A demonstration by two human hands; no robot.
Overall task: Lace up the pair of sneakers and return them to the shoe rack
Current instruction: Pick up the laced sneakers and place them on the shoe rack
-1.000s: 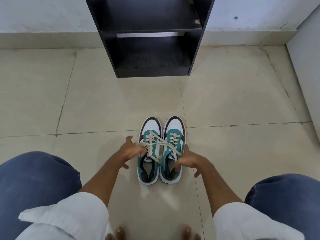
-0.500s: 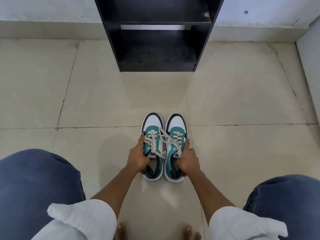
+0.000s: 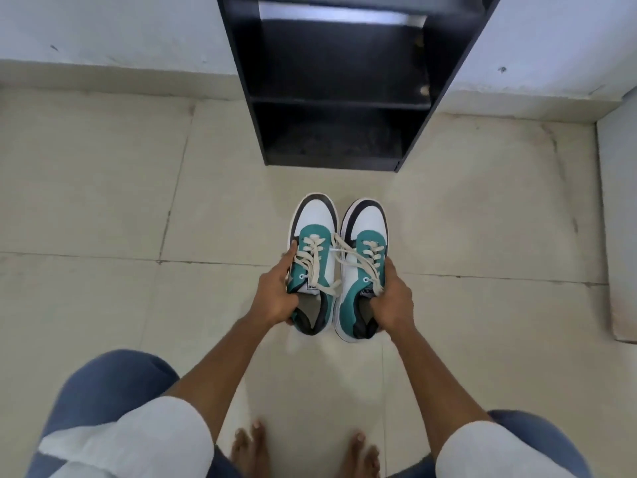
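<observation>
Two teal, white and black sneakers with cream laces sit side by side, toes pointing away from me. My left hand (image 3: 275,298) grips the outer side of the left sneaker (image 3: 312,236). My right hand (image 3: 391,298) grips the outer side of the right sneaker (image 3: 365,232). Loose lace ends cross from one shoe to the other. Both shoes appear raised slightly off the tiled floor. The black shoe rack (image 3: 341,108) stands straight ahead against the wall, its lower shelves bare.
Beige floor tiles (image 3: 103,201) spread to both sides. A white wall (image 3: 103,29) runs behind the rack, and another wall or ledge (image 3: 620,219) closes the right side. My knees in blue jeans and my bare feet (image 3: 303,450) are at the bottom.
My hands went from pulling the laces to gripping the sides of both sneakers. The shoes have moved forward toward the rack, and the view has come closer to it.
</observation>
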